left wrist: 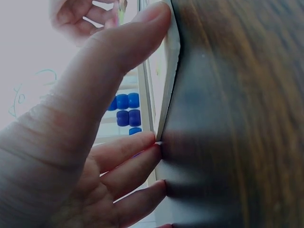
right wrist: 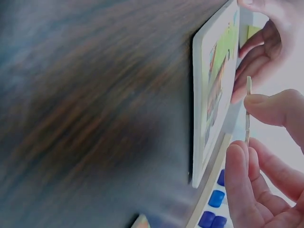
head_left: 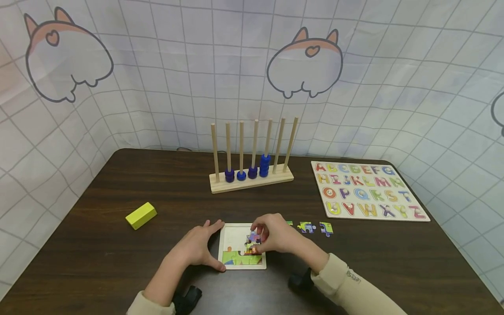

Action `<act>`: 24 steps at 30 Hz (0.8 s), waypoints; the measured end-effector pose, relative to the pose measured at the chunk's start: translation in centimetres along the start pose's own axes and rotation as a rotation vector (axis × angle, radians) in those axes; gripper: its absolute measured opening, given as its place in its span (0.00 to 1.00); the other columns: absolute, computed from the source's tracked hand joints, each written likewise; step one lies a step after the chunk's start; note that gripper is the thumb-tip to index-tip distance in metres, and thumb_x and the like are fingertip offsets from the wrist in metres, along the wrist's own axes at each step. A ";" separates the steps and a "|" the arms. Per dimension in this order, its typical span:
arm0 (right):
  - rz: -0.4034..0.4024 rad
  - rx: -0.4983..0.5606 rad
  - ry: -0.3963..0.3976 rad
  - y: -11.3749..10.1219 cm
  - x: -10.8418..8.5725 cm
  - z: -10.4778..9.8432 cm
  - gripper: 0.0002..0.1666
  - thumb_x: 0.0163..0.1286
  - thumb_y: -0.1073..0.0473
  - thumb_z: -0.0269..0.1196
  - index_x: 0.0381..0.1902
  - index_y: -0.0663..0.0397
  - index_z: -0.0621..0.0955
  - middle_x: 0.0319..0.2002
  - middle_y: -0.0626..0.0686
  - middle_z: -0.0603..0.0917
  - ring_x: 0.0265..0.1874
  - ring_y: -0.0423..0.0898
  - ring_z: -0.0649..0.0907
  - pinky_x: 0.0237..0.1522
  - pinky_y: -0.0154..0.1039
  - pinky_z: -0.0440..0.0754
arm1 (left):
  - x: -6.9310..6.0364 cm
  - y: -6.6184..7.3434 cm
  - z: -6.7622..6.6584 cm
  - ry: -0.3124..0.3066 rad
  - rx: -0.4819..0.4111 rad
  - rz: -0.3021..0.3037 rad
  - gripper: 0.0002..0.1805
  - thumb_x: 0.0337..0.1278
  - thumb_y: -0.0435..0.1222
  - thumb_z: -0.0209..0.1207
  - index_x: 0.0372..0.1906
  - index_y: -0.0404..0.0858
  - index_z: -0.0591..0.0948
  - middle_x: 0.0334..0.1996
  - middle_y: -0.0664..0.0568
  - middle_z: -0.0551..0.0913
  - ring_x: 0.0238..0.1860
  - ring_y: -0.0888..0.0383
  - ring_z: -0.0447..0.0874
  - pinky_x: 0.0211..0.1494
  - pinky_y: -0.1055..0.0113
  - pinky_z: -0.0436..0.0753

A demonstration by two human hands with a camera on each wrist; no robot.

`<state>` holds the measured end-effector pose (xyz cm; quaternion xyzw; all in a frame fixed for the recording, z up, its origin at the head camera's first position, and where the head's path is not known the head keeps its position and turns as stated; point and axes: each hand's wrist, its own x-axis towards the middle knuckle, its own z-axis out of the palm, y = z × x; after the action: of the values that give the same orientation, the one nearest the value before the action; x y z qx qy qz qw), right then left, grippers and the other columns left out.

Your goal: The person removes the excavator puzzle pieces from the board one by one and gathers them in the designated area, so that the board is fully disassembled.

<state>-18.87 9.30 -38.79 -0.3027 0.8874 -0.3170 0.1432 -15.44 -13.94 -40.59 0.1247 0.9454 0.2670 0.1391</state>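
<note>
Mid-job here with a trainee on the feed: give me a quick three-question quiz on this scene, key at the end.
1. Which of the two hands pinches a piece above the tray?
2. True or false: in the head view, the yellow block lies to the right of the tray.
3. How many pegs hold beads? A) two B) four C) six

Key:
1. The right hand.
2. False; it lies to the left.
3. B

Yellow block (head_left: 141, 215) left; bead rack (head_left: 252, 182); alphabet board (head_left: 368, 190) right.
</note>
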 end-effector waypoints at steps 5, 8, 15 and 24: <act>-0.007 -0.013 0.014 0.3 -0.7 -0.5 0.21 0.43 0.64 0.74 0.37 0.61 0.80 0.24 0.48 0.76 0.20 0.38 0.75 0.22 0.31 0.75 | 0.0 0.1 -0.1 0.005 -0.004 0.012 0.59 0.14 0.53 0.77 0.65 0.40 0.66 0.64 0.42 0.65 0.64 0.38 0.59 0.59 0.43 0.63; -0.011 -0.026 0.027 0.6 -1.1 -0.8 0.21 0.43 0.65 0.74 0.38 0.61 0.81 0.24 0.48 0.75 0.20 0.38 0.74 0.23 0.31 0.75 | -0.1 0.1 -0.1 0.010 -0.007 0.020 0.59 0.14 0.52 0.78 0.65 0.39 0.67 0.64 0.44 0.65 0.65 0.40 0.59 0.60 0.44 0.63; -0.029 -0.011 0.059 1.2 -2.2 -1.6 0.21 0.43 0.66 0.73 0.38 0.62 0.81 0.25 0.48 0.76 0.21 0.39 0.75 0.23 0.30 0.76 | -0.1 0.0 0.0 0.012 -0.011 0.014 0.58 0.14 0.52 0.78 0.65 0.40 0.67 0.64 0.43 0.65 0.65 0.40 0.58 0.60 0.43 0.63; -0.047 -0.002 0.115 2.8 -3.9 -2.7 0.20 0.43 0.64 0.73 0.37 0.61 0.82 0.27 0.47 0.76 0.21 0.40 0.78 0.22 0.29 0.78 | -0.1 0.0 0.0 0.006 -0.014 0.000 0.59 0.14 0.53 0.77 0.65 0.41 0.66 0.64 0.38 0.64 0.63 0.37 0.59 0.59 0.41 0.62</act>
<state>-18.31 14.74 -38.28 -0.3048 0.8871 -0.3363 0.0842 -15.33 -13.97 -40.52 0.1230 0.9440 0.2738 0.1371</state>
